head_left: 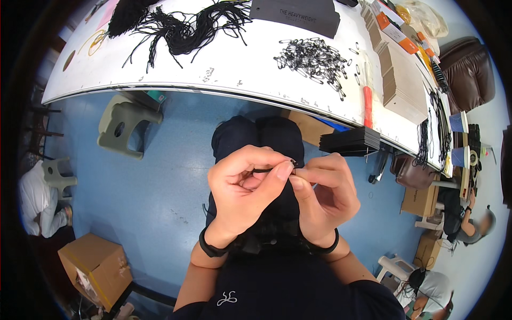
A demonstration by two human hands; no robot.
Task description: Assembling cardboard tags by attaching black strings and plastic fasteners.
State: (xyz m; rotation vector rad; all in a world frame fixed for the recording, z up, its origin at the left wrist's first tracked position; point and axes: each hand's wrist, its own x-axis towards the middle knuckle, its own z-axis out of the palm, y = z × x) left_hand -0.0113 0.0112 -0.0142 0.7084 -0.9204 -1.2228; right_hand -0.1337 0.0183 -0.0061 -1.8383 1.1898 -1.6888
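Where my feed curves at its left rim, I see a person in white (pixel 35 197) beside a stool, with a cardboard box (pixel 93 266) nearer the lower edge. Next comes a grey-green stool (pixel 120 125) on the blue floor, then a heap of black cords (pixel 184 34) spread over the white table (pixel 176 74).

Midway across, above the wearer's dark-clad lap, I have the left hand (pixel 242 184), its thumb and forefinger pinched together on a thin black cord (pixel 260 170) that runs across the curled fingers. A small dark piece (pixel 294 162) sits right at those fingertips; I cannot make out its kind. Just beside it, the right hand (pixel 328 197) brings thumb and forefinger close together, but I cannot tell whether they grip the piece.

Further right, on the table, I find a loose pile of black safety pins (pixel 314 60), a tool with a red handle (pixel 367 104) and a stack of pale cards (pixel 402 88). At the right rim, a co-worker in a cap (pixel 472 226) sits bent over.
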